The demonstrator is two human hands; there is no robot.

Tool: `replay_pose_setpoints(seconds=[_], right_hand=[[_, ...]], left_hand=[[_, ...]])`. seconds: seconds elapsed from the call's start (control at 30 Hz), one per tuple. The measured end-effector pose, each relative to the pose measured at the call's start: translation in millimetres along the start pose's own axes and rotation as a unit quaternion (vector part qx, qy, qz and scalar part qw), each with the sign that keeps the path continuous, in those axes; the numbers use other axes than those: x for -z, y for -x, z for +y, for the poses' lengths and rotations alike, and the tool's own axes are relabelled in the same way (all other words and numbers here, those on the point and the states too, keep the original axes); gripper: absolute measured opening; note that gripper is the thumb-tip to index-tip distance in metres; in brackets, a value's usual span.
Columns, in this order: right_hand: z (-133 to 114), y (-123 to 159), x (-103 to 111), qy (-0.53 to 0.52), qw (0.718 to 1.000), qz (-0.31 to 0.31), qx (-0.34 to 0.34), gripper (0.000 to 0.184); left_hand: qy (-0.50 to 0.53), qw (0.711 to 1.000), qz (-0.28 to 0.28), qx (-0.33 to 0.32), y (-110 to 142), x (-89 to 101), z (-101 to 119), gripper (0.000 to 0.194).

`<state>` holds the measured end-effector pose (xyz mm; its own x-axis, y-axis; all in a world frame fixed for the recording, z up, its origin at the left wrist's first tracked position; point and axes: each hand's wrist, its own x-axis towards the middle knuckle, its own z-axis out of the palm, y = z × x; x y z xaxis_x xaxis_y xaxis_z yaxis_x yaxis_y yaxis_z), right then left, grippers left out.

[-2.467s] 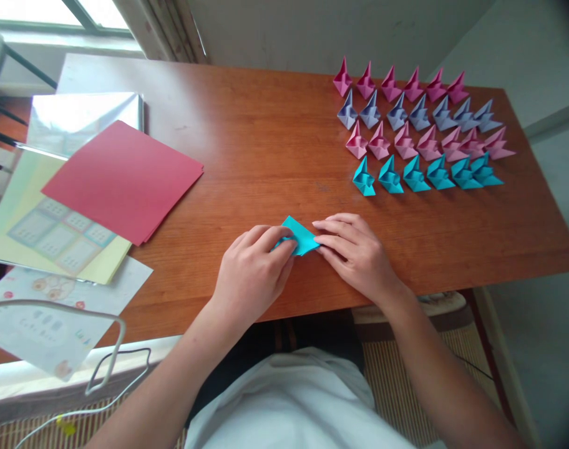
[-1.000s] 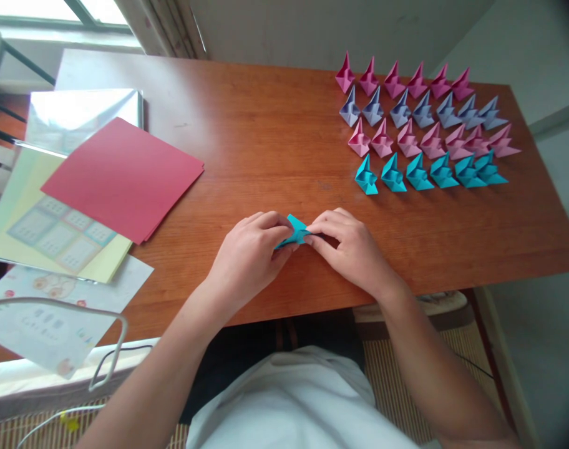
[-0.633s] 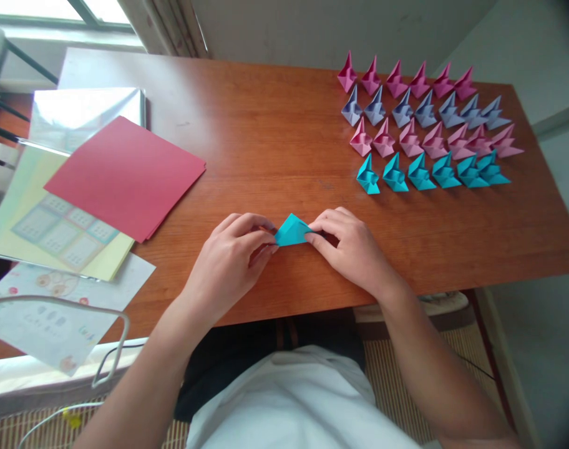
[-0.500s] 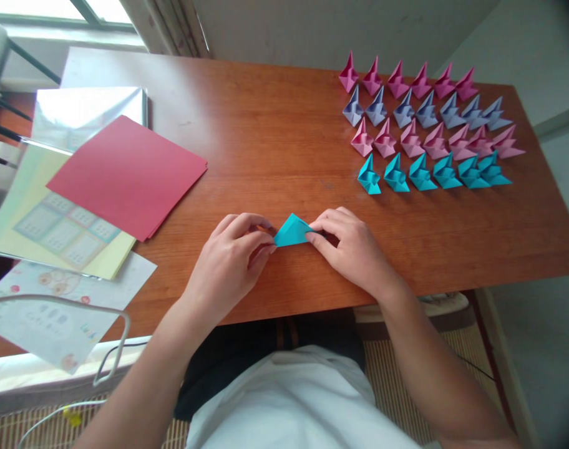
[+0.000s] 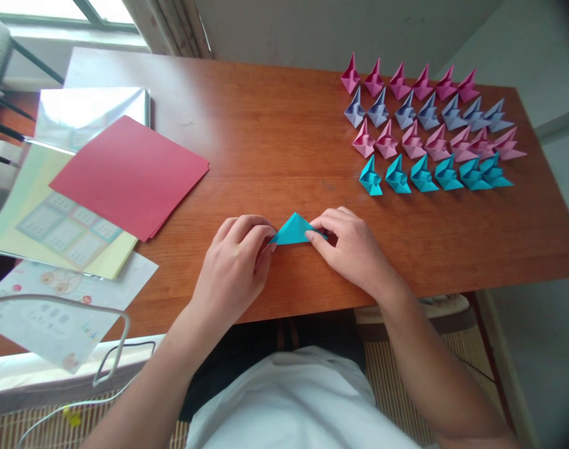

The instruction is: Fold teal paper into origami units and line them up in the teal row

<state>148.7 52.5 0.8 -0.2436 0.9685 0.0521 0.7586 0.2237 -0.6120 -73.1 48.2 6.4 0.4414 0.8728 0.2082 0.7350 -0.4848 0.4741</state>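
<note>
A small turquoise origami paper (image 5: pixel 294 231), folded to a triangle with its peak pointing away from me, is held between my hands near the front edge of the table. My left hand (image 5: pixel 240 255) pinches its left corner between thumb and fingers. On the other side, my right hand (image 5: pixel 347 243) grips the right corner, thumb on top, with a tip of paper showing past the thumb. Behind and to the right stand folded turquoise paper pieces (image 5: pixel 423 174) in a row, the nearest of several rows.
Pink pieces (image 5: pixel 413 140), lilac pieces (image 5: pixel 406 111) and magenta pieces (image 5: pixel 400 81) form rows at the back right of the wooden table (image 5: pixel 256 143). Red sheets (image 5: pixel 130 174) lie at left over a yellow pad (image 5: pixel 111 259). A printed sheet (image 5: pixel 78 305) and a bent grey tube (image 5: pixel 120 330) are front left.
The turquoise paper has gone from a slanted, partly covered shape to a flat-based triangle. My left hand has shifted to its left corner; my right hand has closed on its right corner.
</note>
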Motion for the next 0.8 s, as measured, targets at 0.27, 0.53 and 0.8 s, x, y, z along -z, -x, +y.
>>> replay_pose_setpoints(seconds=[0.27, 0.53, 0.8], right_hand=[[-0.5, 0.0, 1.0, -0.004, 1.000, -0.004, 0.004, 0.013], [-0.8, 1.9, 0.7, -0.016, 1.000, -0.001, 0.004, 0.012], [0.8, 2.5, 1.4, -0.022, 1.000, -0.005, 0.003, 0.014]], left_hand=[[0.036, 0.998, 0.042, 0.008, 2.0, -10.7, 23.7, 0.035], [0.124, 0.988, 0.046, 0.082, -25.2, -11.9, 8.6, 0.030], [0.144, 0.986, -0.009, 0.087, -42.3, -12.9, 9.9, 0.014]])
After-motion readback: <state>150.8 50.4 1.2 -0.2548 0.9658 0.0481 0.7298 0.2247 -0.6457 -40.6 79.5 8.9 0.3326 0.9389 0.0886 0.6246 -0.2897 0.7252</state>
